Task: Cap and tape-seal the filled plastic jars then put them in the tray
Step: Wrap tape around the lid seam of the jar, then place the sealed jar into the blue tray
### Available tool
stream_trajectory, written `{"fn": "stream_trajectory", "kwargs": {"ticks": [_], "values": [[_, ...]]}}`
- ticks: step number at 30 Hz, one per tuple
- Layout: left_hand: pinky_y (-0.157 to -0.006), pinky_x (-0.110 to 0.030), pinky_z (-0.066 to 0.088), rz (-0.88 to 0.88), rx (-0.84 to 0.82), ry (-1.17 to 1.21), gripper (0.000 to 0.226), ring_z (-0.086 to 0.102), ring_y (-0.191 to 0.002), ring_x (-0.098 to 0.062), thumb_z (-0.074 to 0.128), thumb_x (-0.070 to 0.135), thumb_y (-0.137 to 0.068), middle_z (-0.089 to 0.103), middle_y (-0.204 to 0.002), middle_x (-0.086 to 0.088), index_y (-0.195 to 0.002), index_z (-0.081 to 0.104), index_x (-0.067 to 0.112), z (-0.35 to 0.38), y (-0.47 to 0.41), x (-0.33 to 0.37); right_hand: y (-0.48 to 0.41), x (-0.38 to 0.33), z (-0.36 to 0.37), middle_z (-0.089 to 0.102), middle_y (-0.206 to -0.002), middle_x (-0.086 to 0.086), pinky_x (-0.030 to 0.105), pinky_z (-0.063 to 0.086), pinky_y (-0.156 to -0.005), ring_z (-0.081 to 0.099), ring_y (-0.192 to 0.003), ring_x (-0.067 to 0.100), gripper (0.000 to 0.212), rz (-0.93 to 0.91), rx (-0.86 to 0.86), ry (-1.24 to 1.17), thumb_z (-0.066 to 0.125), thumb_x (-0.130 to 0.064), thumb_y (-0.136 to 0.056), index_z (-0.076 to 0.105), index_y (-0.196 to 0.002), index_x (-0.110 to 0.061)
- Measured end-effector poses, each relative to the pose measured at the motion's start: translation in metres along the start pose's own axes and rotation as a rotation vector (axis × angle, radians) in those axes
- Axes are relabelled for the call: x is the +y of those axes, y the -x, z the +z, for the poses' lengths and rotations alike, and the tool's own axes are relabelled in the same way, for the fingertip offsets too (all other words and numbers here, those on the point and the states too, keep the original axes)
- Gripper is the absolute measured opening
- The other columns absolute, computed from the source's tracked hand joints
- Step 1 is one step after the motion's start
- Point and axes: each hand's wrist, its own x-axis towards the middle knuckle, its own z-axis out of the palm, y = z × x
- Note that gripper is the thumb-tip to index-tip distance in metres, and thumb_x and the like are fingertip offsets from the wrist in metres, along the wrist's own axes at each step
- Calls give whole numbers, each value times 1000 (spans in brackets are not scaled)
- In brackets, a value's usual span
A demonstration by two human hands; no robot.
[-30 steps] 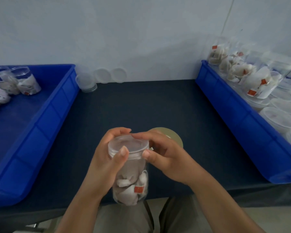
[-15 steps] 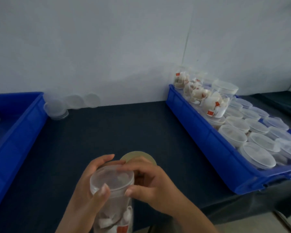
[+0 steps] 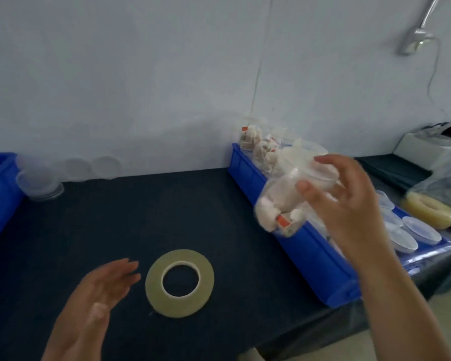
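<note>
Our right hand (image 3: 349, 204) is gripping a jar (image 3: 279, 204) at two o'clock — tilting may be loosening its lid (image 3: 320, 175). Left hand (image 3: 99, 293), seven o'clock — fingers straight.

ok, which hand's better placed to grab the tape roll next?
Left, probably. The left hand is open beside the tape roll; the right hand grips the tilted jar over the blue tray.

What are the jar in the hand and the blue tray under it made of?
The jar in the right hand looks like clear, thin plastic: the white packets inside show through. The blue tray seems hard, smooth plastic; its solid-coloured wall shines dully.
</note>
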Motion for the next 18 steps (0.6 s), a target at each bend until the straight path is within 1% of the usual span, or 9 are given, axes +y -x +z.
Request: {"fn": "stream_trajectory", "kwargs": {"ticks": [2,3,5,7,10,13,15,16,18], "values": [[-93,-19,56,20,-8,-182,108,71,-112,-20,96,72,-47,70,-126,-15,-123,67,0,-12,11,-6,-31,16,-23,63,-116,-29,33,57,-81,68,-107,3,53,51,109,241,76,-75,-70,58,-115,-52],[-94,-32,58,5,87,-201,117,70,-111,-33,97,76,-31,73,-119,-17,-114,69,0,-13,11,-5,-44,28,-33,61,-118,-26,38,55,-84,66,-109,11,56,84,132,334,77,-76,-72,55,-117,-50],[-97,-46,57,49,174,-241,72,74,-109,-36,99,61,-53,79,-109,-11,-99,78,10,-3,12,-7,-64,50,-45,59,-128,-9,40,49,-86,61,-112,22,62,157,151,452,80,-69,-78,52,-124,-41],[-93,-39,58,68,296,-295,21,78,-101,-16,79,48,-78,82,-104,1,-91,82,32,2,15,-13,-76,70,-47,56,-137,0,37,45,-83,57,-112,22,65,230,149,507,83,-60,-82,51,-131,-30],[-82,-33,59,16,360,-257,24,78,-93,-6,67,54,-76,82,-101,9,-89,82,39,0,16,-16,-79,92,-42,55,-133,4,30,45,-64,59,-95,19,68,319,175,483,84,-53,-84,47,-134,-25],[-78,-28,62,-8,399,-270,27,78,-91,-5,67,56,-77,82,-99,9,-89,82,38,-6,15,-13,-77,106,-38,53,-128,4,29,45,-61,59,-92,17,68,326,228,446,81,-56,-84,38,-129,-30],[-72,-26,65,-24,405,-299,28,78,-91,-7,67,56,-77,82,-100,8,-91,82,37,-10,16,-14,-76,108,-36,51,-138,5,34,52,-72,61,-108,25,76,332,208,434,81,-57,-86,32,-138,-31],[-73,-31,66,-35,413,-305,28,78,-92,-7,67,56,-76,82,-100,8,-91,82,37,-13,16,-15,-76,109,-36,46,-148,6,41,55,-87,58,-124,31,85,341,190,435,81,-58,-87,28,-148,-31],[-73,-39,65,-50,419,-321,27,78,-92,-8,67,56,-77,82,-100,7,-92,82,38,-17,18,-18,-71,105,-37,27,-168,7,56,45,-113,40,-148,37,103,335,184,453,80,-63,-87,14,-161,-34]]}}
